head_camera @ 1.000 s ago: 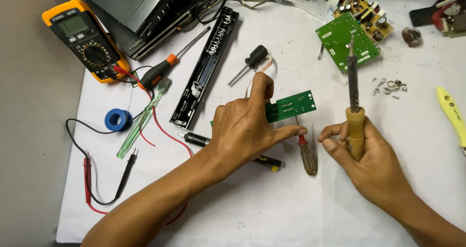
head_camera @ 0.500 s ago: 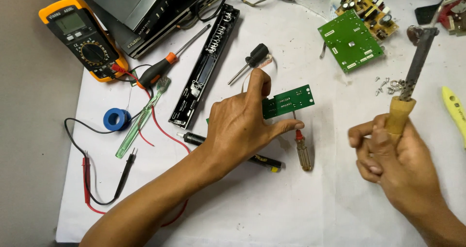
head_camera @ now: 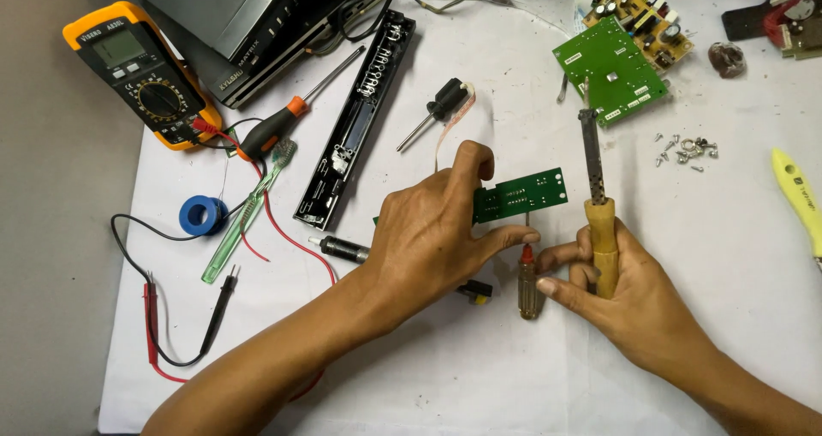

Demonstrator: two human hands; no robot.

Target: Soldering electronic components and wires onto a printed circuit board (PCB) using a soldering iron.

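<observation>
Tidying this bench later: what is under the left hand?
The left hand holds down a small green circuit board, its left part covered. A black cylinder and a black-yellow piece stick out; the rest is hidden.

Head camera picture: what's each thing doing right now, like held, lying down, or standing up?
Left hand: grips the small green circuit board.
Right hand: holds the soldering iron upright, tip up.
Brown-handled screwdriver: lying between the hands.
Multimeter: lying flat, leads plugged in.
Larger green board: lying flat.
Screws: loose pile.
</observation>
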